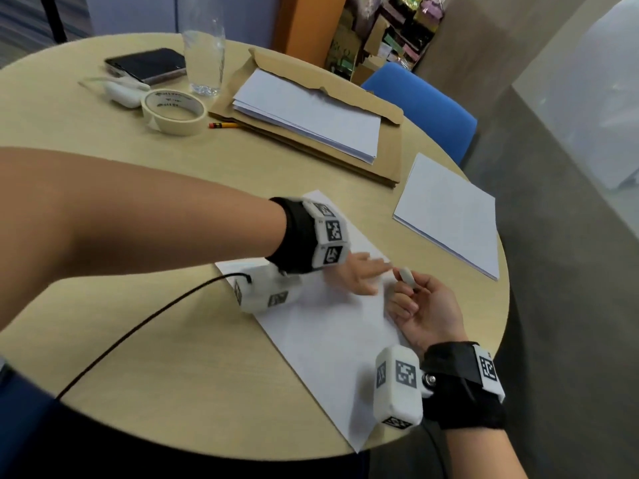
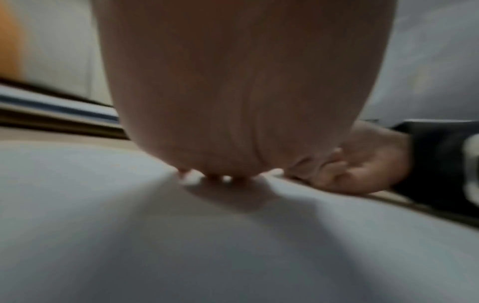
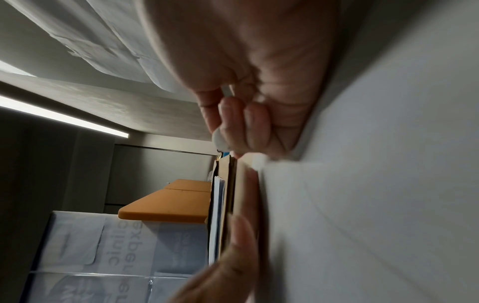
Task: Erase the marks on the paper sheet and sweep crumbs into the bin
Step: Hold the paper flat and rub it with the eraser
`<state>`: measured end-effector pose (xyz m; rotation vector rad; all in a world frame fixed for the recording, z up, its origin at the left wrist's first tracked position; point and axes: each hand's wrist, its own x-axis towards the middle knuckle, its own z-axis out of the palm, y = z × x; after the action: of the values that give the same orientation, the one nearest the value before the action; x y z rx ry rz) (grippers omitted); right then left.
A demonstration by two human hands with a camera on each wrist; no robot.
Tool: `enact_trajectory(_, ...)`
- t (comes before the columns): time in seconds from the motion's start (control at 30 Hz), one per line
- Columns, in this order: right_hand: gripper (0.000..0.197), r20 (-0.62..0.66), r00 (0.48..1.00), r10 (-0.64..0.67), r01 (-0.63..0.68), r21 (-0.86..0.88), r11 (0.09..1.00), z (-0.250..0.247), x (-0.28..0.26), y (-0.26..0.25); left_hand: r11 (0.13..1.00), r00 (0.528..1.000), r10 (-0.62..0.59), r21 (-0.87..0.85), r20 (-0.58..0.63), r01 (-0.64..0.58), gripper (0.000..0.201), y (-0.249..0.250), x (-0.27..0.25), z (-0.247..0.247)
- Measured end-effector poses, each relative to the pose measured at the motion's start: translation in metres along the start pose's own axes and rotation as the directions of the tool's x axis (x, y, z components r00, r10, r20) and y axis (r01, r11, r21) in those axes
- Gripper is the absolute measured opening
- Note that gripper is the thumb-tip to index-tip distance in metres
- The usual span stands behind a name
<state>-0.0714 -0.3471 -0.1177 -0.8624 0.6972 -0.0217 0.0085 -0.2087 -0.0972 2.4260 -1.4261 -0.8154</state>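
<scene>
Paper sheet [image 1: 321, 326]: flat on the round table [image 1: 145, 340], near its front edge.
Eraser [image 1: 406, 275]: white, pinched in the curled fingers of the right hand [image 1: 427, 312], palm up (lifted off the sheet).
Left hand [image 1: 352, 273]: fingers straight, pressed flat on the sheet, just beside the eraser.
Behind: paper stack [image 1: 307, 112] on a brown envelope [image 1: 380, 140], tape roll [image 1: 174, 111], glass [image 1: 204, 57].

White paper sheet [image 1: 321, 326] lies flat, skewed, at the table's near edge; marks too faint to tell
</scene>
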Motion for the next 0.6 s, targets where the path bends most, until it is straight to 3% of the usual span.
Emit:
enact_trajectory(0.07, 0.014, -0.019, 1.000, -0.016, 0.016, -0.008, 1.000, 0.000, -0.002, 0.000, 0.973, 0.981, -0.192, 0.126, -0.015, 0.192, 0.064, -0.038, 0.002, -0.010)
enact_trajectory(0.13, 0.016, -0.046, 0.998, -0.037, 0.037, 0.000, 0.999, 0.000, -0.002, 0.002, 0.840, 0.914, -0.386, 0.361, -0.128, 0.405, 0.075, -0.067, -0.003, -0.027)
enact_trajectory(0.17, 0.021, -0.062, 0.997, -0.043, 0.043, 0.004, 0.999, 0.001, -0.001, 0.002, 0.790, 0.900, -0.413, 0.437, -0.141, 0.431, 0.078, -0.071, -0.009, -0.033)
enact_trajectory(0.2, 0.023, -0.078, 0.996, -0.048, 0.049, 0.010, 0.999, 0.004, 0.000, 0.003, 0.781, 0.909, -0.404, 0.478, -0.104, 0.402, 0.076, -0.066, -0.017, -0.036)
enact_trajectory(0.3, 0.022, -0.130, 0.990, -0.061, 0.060, -0.011, 0.998, 0.017, 0.002, 0.008, 0.918, 0.970, -0.213, 0.363, 0.115, 0.158, 0.080, -0.046, -0.033, -0.029)
enact_trajectory(0.37, 0.021, -0.136, 0.988, -0.069, 0.057, -0.092, 0.994, 0.029, 0.003, 0.012, 0.939, 0.957, -0.160, 0.335, 0.242, 0.072, 0.098, -0.041, -0.042, -0.018)
enact_trajectory(0.43, 0.016, -0.092, 0.993, -0.078, 0.052, -0.257, 0.965, 0.040, 0.004, 0.012, 0.938, 0.952, -0.152, 0.343, 0.266, 0.054, 0.114, -0.044, -0.043, -0.010)
enact_trajectory(0.5, 0.011, 0.005, 0.998, -0.061, 0.054, -0.529, 0.847, 0.049, 0.001, 0.011, 0.942, 0.962, -0.126, 0.333, 0.241, 0.040, 0.120, -0.048, -0.043, -0.008)
enact_trajectory(0.6, 0.009, 0.092, 0.995, -0.040, 0.100, -0.847, 0.522, 0.057, -0.007, 0.007, 0.953, 0.970, -0.101, 0.301, 0.220, 0.031, 0.122, -0.051, -0.045, -0.012)
